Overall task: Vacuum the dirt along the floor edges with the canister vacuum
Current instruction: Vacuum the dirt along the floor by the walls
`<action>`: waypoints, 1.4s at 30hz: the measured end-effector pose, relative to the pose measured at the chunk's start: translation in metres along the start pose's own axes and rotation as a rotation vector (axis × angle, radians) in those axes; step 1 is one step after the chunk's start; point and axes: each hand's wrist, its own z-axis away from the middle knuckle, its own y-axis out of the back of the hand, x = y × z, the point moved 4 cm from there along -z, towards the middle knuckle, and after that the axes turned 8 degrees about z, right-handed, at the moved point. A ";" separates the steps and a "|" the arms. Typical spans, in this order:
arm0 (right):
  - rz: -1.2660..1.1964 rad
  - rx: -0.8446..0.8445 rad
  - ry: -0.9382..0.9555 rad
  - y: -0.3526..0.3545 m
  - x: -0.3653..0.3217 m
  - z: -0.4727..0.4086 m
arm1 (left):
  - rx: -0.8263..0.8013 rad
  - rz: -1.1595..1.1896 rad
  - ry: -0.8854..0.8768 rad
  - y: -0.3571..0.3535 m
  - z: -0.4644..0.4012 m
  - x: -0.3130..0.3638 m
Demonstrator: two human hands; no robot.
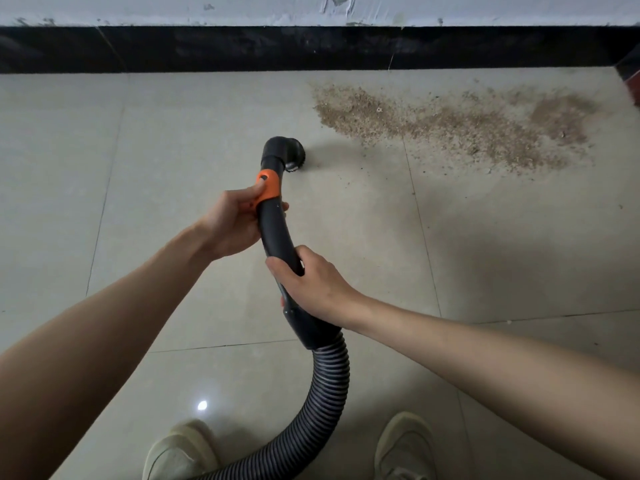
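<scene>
Dirt, a tan gritty patch (450, 126) on pale floor tiles (173, 133) near the black baseboard (242, 50), untouched.
Left hand (235, 223) wraps the curved black vacuum handle (277, 233) at its orange collar (267, 185) to steer; right hand (311, 282) grips lower to bear the ribbed hose (325, 386); round brush nozzle (292, 154) sits short of the patch.

We see a floor (207, 133) of pale beige tiles with thin dark grout lines, glossy enough to catch a small bright light spot (202, 406) near the bottom. Along the far edge runs a black skirting (311, 48), and above it a white wall (242, 8) with chipped, scuffed paint. At the bottom we see two cream shoes (180, 452), toes pointing toward the wall. At the far right edge sits a dark reddish object (631, 76), too cropped to identify.
</scene>
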 end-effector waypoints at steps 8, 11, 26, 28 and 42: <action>0.014 0.040 -0.040 0.010 0.020 0.005 | 0.066 -0.176 0.075 -0.017 -0.014 -0.016; 0.006 0.086 -0.054 0.020 0.029 0.008 | 0.137 -0.321 0.046 -0.033 -0.023 -0.022; -0.091 0.059 -0.119 0.008 0.040 0.039 | 0.175 -0.509 0.062 -0.045 -0.007 -0.048; -0.082 0.045 -0.120 0.004 0.041 0.042 | 0.198 -0.510 0.047 -0.041 -0.002 -0.051; -0.005 0.237 -0.196 0.011 0.053 0.030 | 0.133 -0.523 0.102 -0.068 -0.018 -0.057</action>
